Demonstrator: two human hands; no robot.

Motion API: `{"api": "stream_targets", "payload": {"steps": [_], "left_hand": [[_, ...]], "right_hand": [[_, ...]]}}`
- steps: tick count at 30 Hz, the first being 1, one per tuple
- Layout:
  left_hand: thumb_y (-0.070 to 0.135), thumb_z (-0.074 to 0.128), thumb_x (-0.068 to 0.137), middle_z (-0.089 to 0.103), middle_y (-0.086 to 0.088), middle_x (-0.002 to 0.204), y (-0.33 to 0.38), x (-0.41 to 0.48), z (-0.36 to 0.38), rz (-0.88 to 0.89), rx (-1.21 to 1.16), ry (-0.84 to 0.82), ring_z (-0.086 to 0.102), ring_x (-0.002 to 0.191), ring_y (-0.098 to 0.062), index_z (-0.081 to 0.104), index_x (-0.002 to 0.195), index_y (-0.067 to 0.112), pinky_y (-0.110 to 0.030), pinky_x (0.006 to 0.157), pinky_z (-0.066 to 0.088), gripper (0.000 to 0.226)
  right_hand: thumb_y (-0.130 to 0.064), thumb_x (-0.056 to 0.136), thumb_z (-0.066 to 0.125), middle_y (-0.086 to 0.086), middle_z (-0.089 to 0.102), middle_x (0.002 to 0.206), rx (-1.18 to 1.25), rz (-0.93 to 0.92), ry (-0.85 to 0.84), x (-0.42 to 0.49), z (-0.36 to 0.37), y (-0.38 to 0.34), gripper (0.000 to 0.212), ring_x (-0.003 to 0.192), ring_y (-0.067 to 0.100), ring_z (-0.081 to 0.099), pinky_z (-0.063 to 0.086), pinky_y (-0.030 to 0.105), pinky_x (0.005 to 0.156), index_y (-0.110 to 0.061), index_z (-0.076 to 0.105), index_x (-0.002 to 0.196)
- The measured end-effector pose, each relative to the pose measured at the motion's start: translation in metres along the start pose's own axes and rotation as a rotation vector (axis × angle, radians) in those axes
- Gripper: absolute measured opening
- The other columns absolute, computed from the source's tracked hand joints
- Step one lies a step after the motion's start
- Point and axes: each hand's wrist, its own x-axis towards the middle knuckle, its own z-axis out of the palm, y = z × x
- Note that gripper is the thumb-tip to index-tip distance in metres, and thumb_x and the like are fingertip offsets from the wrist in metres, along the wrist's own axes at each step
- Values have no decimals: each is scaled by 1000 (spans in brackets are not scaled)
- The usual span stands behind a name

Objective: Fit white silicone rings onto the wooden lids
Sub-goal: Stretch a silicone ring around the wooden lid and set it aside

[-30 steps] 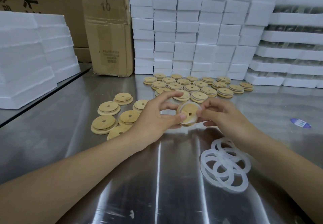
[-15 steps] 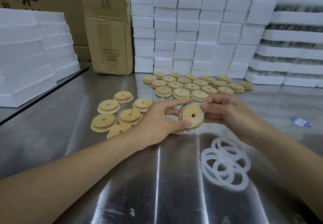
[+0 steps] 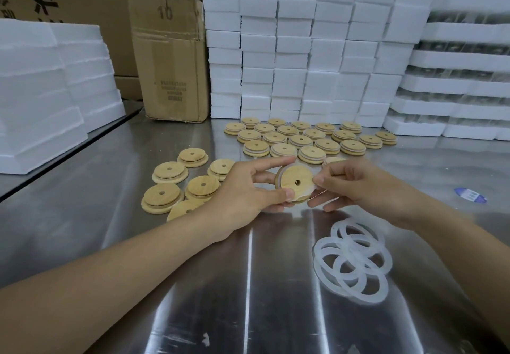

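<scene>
Both hands meet over the middle of the steel counter [image 3: 193, 284]. The left hand [image 3: 248, 188] holds one wooden lid [image 3: 289, 178] on edge, thumb against its near rim and forefinger stretched along the far rim. The right hand [image 3: 356, 185] pinches a white silicone ring [image 3: 307, 195] between thumb and forefinger at the lid's right edge. The ring seems to sit partly round the lid, though blur there makes that uncertain.

Near right on the counter lies a loose heap of spare rings [image 3: 353, 262], overlapping one another. To the left sits a cluster of bare lids [image 3: 168, 172]. Beyond the hands, rows of ringed lids [image 3: 300, 141] lie flat.

At the far left stands a cardboard box [image 3: 171, 63] with its top flaps up; its contents cannot be seen. White foam blocks [image 3: 289, 44] are stacked along the back. At far right, foam trays [image 3: 463, 83] are piled with something dark between the layers, too blurred to tell. Foam slabs [image 3: 41, 91] sit stacked on the left, and a blue label [image 3: 470, 195] lies on the counter at right.
</scene>
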Motion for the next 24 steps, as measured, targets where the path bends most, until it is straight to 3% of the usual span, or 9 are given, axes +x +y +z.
{"api": "stream_targets", "payload": {"steps": [8,16,24], "left_hand": [[1,84,89,82,-9,110,1,2,-2,0,-32,23,82,93,-33,69,140,27,-38,81,68,59],[1,82,90,82,-11,111,4,2,-2,-31,-128,21,82,94,-34,70,135,30,-29,75,66,54],[3,88,86,79,-10,117,0,3,-7,12,-34,24,81,97,-35,70,133,34,-37,80,67,59]], "right_hand": [[-28,98,72,5,82,99,-41,-81,68,4,3,4,22,97,18,79,61,23,76,-7,74,104],[-35,96,71,3,81,104,-142,-91,-24,3,-9,0,25,105,15,77,53,32,85,-10,74,101],[-31,97,74,1,82,94,-120,-133,111,2,12,2,17,90,14,79,60,41,86,-15,79,95]]}}
